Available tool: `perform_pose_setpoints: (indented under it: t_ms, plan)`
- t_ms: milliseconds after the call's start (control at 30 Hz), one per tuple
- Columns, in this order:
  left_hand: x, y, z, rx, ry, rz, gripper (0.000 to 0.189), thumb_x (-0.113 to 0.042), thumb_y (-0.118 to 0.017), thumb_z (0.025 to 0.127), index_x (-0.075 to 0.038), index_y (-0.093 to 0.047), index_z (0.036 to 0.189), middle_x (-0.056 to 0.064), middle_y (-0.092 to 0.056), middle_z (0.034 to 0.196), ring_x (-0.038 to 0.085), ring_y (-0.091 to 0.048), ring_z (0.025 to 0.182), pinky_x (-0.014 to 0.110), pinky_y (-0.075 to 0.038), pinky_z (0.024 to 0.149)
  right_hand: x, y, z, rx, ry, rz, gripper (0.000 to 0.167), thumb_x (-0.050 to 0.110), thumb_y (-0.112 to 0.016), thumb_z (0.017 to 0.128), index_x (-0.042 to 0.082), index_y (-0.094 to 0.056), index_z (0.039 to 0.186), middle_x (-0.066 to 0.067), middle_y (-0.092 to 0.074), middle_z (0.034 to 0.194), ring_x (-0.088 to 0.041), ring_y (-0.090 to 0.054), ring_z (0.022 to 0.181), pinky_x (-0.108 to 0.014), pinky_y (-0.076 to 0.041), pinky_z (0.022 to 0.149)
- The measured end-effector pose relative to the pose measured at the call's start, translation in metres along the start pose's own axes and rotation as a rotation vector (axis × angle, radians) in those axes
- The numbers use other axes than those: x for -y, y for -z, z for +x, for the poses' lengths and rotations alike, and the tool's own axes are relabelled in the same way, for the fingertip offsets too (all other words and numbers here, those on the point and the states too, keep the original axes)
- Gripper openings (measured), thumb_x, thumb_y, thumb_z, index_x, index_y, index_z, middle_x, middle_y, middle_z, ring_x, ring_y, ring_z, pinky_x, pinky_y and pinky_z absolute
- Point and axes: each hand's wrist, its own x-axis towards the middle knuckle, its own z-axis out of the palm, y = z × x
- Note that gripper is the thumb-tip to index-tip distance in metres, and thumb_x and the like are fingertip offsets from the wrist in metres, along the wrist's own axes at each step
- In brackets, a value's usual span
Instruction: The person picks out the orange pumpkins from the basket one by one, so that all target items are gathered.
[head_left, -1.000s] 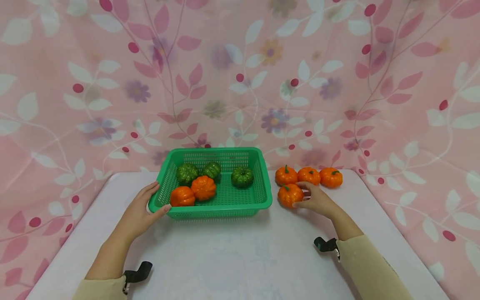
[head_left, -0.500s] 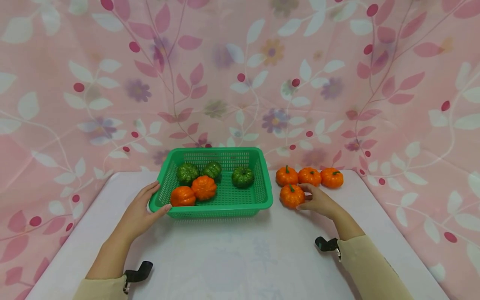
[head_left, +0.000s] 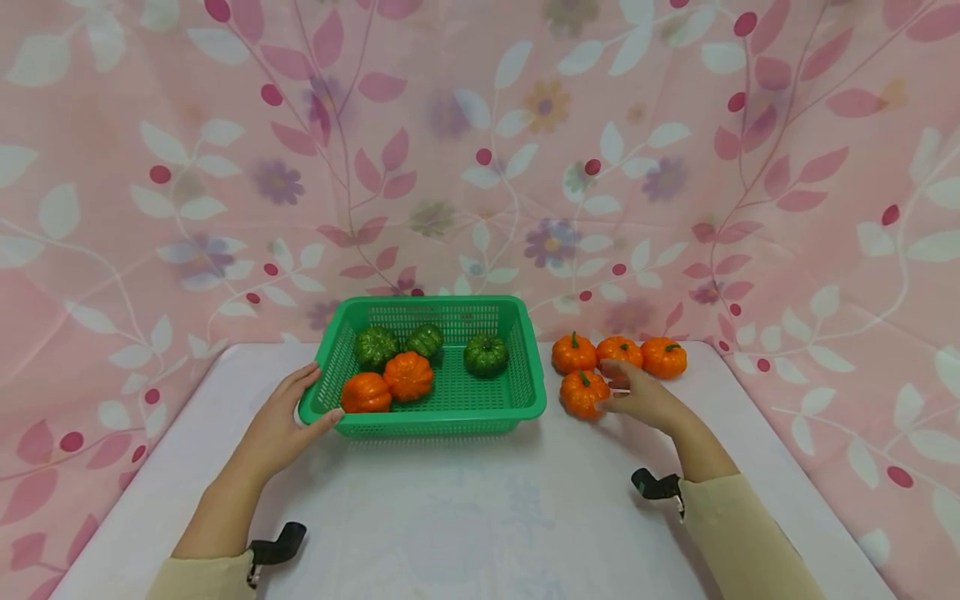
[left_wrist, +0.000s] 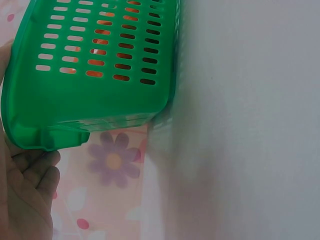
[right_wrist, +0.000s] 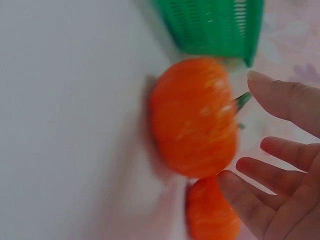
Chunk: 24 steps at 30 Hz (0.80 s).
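My left hand (head_left: 281, 429) rests at the near left corner of a green plastic basket (head_left: 450, 414), fingers along its left rim and thumb on the front rim. In the left wrist view the fingertips (left_wrist: 47, 165) lie under the rim's edge. Three green pumpkins (head_left: 485, 356) and two orange pumpkins (head_left: 408, 377) lie inside the basket. To its right, my right hand (head_left: 645, 400) is just beside an orange mini pumpkin (head_left: 583, 394) with a green stem. Its fingers are spread and hold nothing; the right wrist view shows them off to the stem side of that pumpkin (right_wrist: 192, 117).
Behind the nearest loose pumpkin, three more orange pumpkins (head_left: 663, 357) stand in a row along the table's back edge. A white cloth covers the table (head_left: 465, 517). A pink floral curtain (head_left: 450, 167) hangs right behind. A black wrist camera (head_left: 279, 543) sits at the left sleeve.
The orange pumpkin by my right hand has shifted slightly right and settled, and the fingers have loosened off it, drawing a little to the right. My left hand and the basket stay put.
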Motion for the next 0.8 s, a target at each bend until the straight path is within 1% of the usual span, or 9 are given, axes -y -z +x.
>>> perform_pose_setpoints:
  t_ms: [167,233,333,433,533,567,700,800]
  plan:
    - [-0.001,0.000,0.000,-0.004,-0.004,-0.001,0.086,-0.049,-0.071,0.090,0.001,-0.037,0.152,0.016,-0.030,0.160,0.047,-0.030,0.142,0.071,-0.030,0.107,0.027,0.003,-0.006,-0.064,0.031,-0.022,0.076,0.037,-0.070,0.094,-0.001,-0.037,0.151,-0.026,-0.041,0.150,-0.049,-0.044,0.134,-0.058,-0.045,0.103]
    - [-0.001,0.000,0.000,-0.007,-0.007,0.001,0.087,-0.049,-0.071,0.090,0.001,-0.037,0.152,0.017,-0.031,0.159,0.047,-0.031,0.142,0.071,-0.030,0.106,0.038,0.001,-0.007,-0.095,0.047,-0.027,0.073,0.042,-0.068,0.095,0.002,-0.040,0.150,-0.024,-0.042,0.150,-0.048,-0.044,0.134,-0.058,-0.046,0.102]
    - [0.000,0.000,0.000,-0.005,-0.006,0.002,0.087,-0.050,-0.071,0.090,0.001,-0.037,0.152,0.017,-0.030,0.159,0.047,-0.031,0.142,0.071,-0.030,0.106,0.055,-0.005,-0.008,-0.142,0.078,-0.016,0.068,0.043,-0.068,0.095,0.007,-0.045,0.148,-0.020,-0.043,0.150,-0.044,-0.047,0.133,-0.057,-0.046,0.102]
    - [0.000,-0.001,0.000,-0.002,-0.005,0.003,0.087,-0.050,-0.071,0.090,0.001,-0.037,0.152,0.016,-0.030,0.160,0.046,-0.031,0.142,0.071,-0.030,0.107,0.070,-0.014,-0.007,-0.183,0.106,0.019,0.059,0.038,-0.069,0.095,0.011,-0.051,0.144,-0.013,-0.048,0.146,-0.040,-0.050,0.131,-0.055,-0.047,0.103]
    - [0.001,-0.001,0.000,-0.001,-0.006,0.001,0.086,-0.049,-0.071,0.090,0.001,-0.037,0.152,0.016,-0.030,0.160,0.046,-0.031,0.142,0.071,-0.030,0.107,0.085,-0.025,-0.004,-0.216,0.156,0.046,0.049,0.031,-0.070,0.096,0.012,-0.056,0.139,-0.011,-0.053,0.140,-0.038,-0.054,0.127,-0.052,-0.049,0.101]
    - [0.001,-0.001,0.000,-0.002,-0.006,-0.001,0.086,-0.048,-0.072,0.090,0.001,-0.037,0.152,0.016,-0.030,0.160,0.046,-0.031,0.142,0.071,-0.030,0.107,0.090,-0.029,-0.003,-0.226,0.174,0.061,0.046,0.028,-0.070,0.096,0.013,-0.057,0.137,-0.011,-0.054,0.137,-0.038,-0.055,0.125,-0.051,-0.050,0.100]
    - [0.000,-0.001,0.000,-0.002,-0.003,-0.006,0.086,-0.047,-0.072,0.090,0.001,-0.037,0.152,0.016,-0.030,0.160,0.046,-0.030,0.142,0.071,-0.030,0.106,0.111,-0.045,0.003,-0.263,0.260,0.106,0.038,0.019,-0.069,0.097,0.009,-0.061,0.133,-0.015,-0.057,0.132,-0.036,-0.057,0.121,-0.051,-0.051,0.099]
    - [0.000,0.000,0.000,0.003,-0.001,-0.008,0.086,-0.047,-0.071,0.091,0.001,-0.036,0.153,0.016,-0.030,0.160,0.046,-0.030,0.142,0.071,-0.030,0.106,0.124,-0.059,0.010,-0.270,0.302,0.127,0.036,0.016,-0.068,0.097,0.008,-0.062,0.131,-0.014,-0.059,0.130,-0.036,-0.060,0.116,-0.049,-0.053,0.096]
